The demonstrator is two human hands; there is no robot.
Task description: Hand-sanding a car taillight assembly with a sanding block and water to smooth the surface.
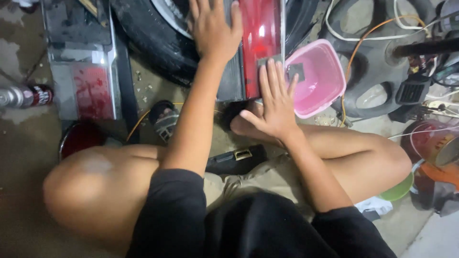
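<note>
**Head view: two hands on a red tail-lamp lens**

Head view, from the left: a silver spray can with a red-and-white label band (25, 95) lies on the wet concrete floor (19, 143). Beside it a second grey-framed lamp unit with a square red lens (93, 91) lies flat, a round dark-red lens (79, 138) just below it. A black rubber tyre (153, 38) stands behind.

The left hand (213, 28) lies flat with fingers spread, pressing on the grey housing at the top of the long glossy red plastic tail-lamp lens (260, 43), which leans against the tyre. The right hand (275, 102) is open and flat, fingers together, pressing a small dark square of abrasive sheet (268, 61) against the lens's lower edge.

The lens looks stiff, light, and brittle, likely slippery where wet; bracing it by the grey housing seems safer than by the polished face.

Right of it sits a pink plastic tub (330, 71) holding water and another dark square. Orange and white cables (363, 43) trail over black parts beyond.
</note>
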